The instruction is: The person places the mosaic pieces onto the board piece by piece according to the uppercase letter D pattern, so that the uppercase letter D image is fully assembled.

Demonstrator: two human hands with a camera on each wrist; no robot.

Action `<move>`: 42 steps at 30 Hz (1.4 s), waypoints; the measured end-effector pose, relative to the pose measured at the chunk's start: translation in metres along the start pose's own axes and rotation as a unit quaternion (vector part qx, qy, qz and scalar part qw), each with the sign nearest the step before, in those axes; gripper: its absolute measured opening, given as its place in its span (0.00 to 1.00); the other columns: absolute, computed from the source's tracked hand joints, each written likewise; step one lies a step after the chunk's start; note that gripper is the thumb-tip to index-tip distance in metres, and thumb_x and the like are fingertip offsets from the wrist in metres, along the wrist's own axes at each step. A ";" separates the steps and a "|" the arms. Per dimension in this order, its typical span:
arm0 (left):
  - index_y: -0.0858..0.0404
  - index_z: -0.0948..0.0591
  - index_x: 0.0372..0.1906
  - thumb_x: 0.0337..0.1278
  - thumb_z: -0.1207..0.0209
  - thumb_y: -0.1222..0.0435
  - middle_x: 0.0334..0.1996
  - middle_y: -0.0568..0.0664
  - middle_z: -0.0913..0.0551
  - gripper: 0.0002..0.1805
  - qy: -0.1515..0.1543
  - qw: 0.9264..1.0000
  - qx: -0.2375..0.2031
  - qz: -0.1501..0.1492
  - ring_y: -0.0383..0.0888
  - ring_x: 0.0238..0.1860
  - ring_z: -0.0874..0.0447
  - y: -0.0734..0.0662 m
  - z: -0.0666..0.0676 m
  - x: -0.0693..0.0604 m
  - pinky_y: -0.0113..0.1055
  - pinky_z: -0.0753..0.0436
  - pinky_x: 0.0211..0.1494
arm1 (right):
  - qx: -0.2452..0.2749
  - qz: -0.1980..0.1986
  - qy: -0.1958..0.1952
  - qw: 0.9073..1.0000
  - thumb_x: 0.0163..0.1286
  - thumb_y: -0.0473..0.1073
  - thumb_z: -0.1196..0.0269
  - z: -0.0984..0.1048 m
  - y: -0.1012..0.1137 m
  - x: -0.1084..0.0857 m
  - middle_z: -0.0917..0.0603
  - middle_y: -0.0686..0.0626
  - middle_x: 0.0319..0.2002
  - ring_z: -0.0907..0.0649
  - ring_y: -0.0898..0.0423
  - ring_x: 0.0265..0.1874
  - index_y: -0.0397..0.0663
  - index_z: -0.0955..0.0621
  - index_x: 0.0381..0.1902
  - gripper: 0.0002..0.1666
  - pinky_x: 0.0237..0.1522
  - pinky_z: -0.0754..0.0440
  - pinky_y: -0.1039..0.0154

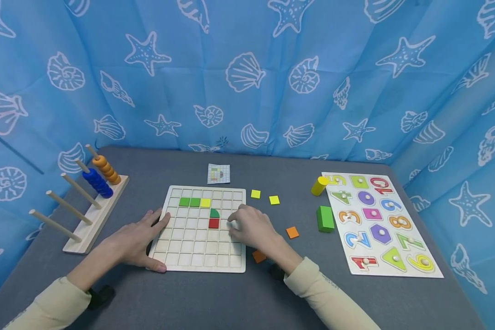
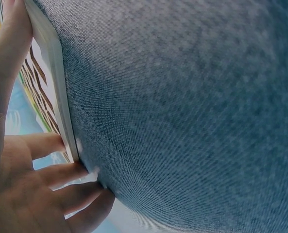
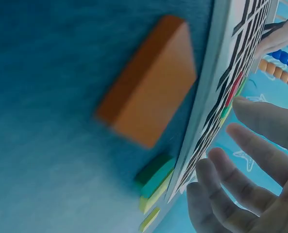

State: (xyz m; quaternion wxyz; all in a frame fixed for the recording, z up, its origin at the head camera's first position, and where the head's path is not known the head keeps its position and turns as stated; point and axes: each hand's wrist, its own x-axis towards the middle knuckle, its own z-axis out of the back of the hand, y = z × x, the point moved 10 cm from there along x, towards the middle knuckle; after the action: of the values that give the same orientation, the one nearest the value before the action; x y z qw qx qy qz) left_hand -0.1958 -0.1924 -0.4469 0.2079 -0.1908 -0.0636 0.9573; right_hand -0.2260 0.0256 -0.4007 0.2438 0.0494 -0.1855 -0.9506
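Note:
A white grid board (image 1: 185, 260) lies on the grey table. In one of its upper rows sit two green squares (image 1: 189, 202) and a yellow square (image 1: 205, 202). Lower down, a green quarter-round piece (image 1: 214, 213) touches a red square (image 1: 213, 223). My left hand (image 1: 136, 240) rests at the board's left edge, fingers spread, thumb by the near corner; the left wrist view shows the fingers (image 2: 61, 174) against that edge. Over the board's right side is my right hand (image 1: 251, 224). Its thumb and fingertips stand apart in the right wrist view, nothing visible between them.
Right of the board lie yellow squares (image 1: 274, 200), orange squares (image 1: 292, 232) and a green piece (image 3: 155, 174). A pattern card (image 1: 218, 174) lies behind it. A bead stacker (image 1: 96, 213) stands left; a yellow cylinder (image 1: 319, 186), green block (image 1: 325, 219) and number puzzle (image 1: 396, 270) lie right.

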 end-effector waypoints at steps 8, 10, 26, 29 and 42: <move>0.68 0.42 0.79 0.27 0.31 0.23 0.78 0.75 0.45 0.77 -0.001 1.000 0.008 0.004 0.78 0.75 0.43 0.001 0.000 0.000 0.72 0.26 0.61 | 0.012 -0.016 0.005 1.000 0.64 0.39 0.27 0.001 -0.019 -0.020 0.16 0.46 0.35 0.28 0.57 0.25 0.43 0.10 0.44 0.11 0.21 0.32 0.66; 0.68 0.42 0.79 0.27 0.31 0.23 0.77 0.76 0.45 0.77 0.000 1.000 0.009 0.004 0.78 0.75 0.43 0.001 0.000 0.000 0.72 0.26 0.61 | 0.010 -0.022 0.002 1.000 0.64 0.39 0.27 0.002 -0.023 -0.023 0.16 0.47 0.35 0.26 0.57 0.25 0.43 0.10 0.44 0.11 0.21 0.31 0.66; 0.68 0.42 0.79 0.27 0.30 0.23 0.78 0.76 0.45 0.77 0.005 1.000 0.011 0.008 0.78 0.75 0.43 0.002 0.000 0.001 0.72 0.26 0.61 | 0.006 -0.059 0.003 0.998 0.59 0.31 0.25 0.007 -0.039 -0.036 0.10 0.42 0.46 0.13 0.46 0.44 0.41 0.10 0.46 0.15 0.39 0.13 0.50; 0.68 0.42 0.80 0.27 0.30 0.23 0.78 0.76 0.45 0.77 0.008 1.000 0.011 0.010 0.78 0.75 0.43 0.002 0.000 0.001 0.72 0.27 0.61 | 0.017 -0.056 0.008 0.998 0.60 0.30 0.27 0.005 -0.039 -0.036 0.10 0.42 0.45 0.12 0.46 0.45 0.40 0.10 0.44 0.13 0.41 0.12 0.50; 0.69 0.42 0.79 0.27 0.30 0.24 0.77 0.76 0.45 0.77 0.002 1.000 0.016 0.008 0.78 0.75 0.43 0.002 0.000 0.001 0.73 0.27 0.61 | 0.043 0.040 0.043 0.997 0.59 0.18 0.40 0.000 -0.024 -0.039 0.10 0.46 0.42 0.13 0.50 0.41 0.39 0.09 0.43 0.21 0.32 0.22 0.68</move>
State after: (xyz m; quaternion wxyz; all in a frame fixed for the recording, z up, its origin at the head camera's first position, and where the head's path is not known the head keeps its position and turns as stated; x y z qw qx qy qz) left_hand -0.1973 -0.1933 -0.4479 0.2032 -0.1901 -0.0464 0.9594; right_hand -0.2027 0.0640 -0.4101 0.2874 0.0931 -0.2178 -0.9281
